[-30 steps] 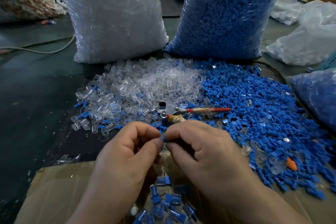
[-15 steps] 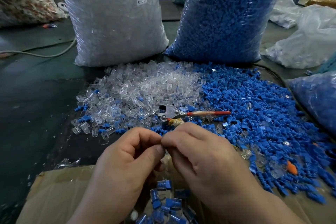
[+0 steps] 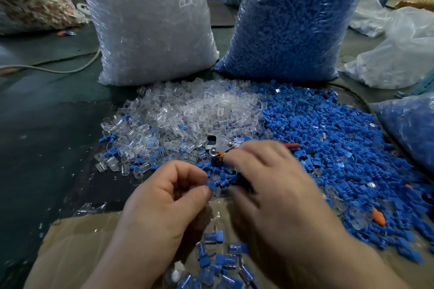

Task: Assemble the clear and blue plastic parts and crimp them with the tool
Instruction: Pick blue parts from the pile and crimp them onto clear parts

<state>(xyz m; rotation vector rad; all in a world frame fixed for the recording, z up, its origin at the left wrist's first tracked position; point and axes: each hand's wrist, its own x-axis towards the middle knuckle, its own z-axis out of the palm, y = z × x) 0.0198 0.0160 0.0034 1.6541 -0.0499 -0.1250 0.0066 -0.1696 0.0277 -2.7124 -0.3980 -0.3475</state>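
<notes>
Left hand [image 3: 169, 195] pinches a blue piece [image 3: 212, 186]. Right hand [image 3: 270, 183], blurred, over the tool [image 3: 220, 145]; grip cannot be told.

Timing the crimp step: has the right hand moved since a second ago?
Yes. The right hand has left the left hand, which pinches a blue part, and reached forward to the crimping tool, which lies unmoved.

I get one head view, looking forward and down, close over the left hand [image 3: 164, 197] and right hand [image 3: 272, 190]; bags [image 3: 150, 30] stand beyond.
</notes>
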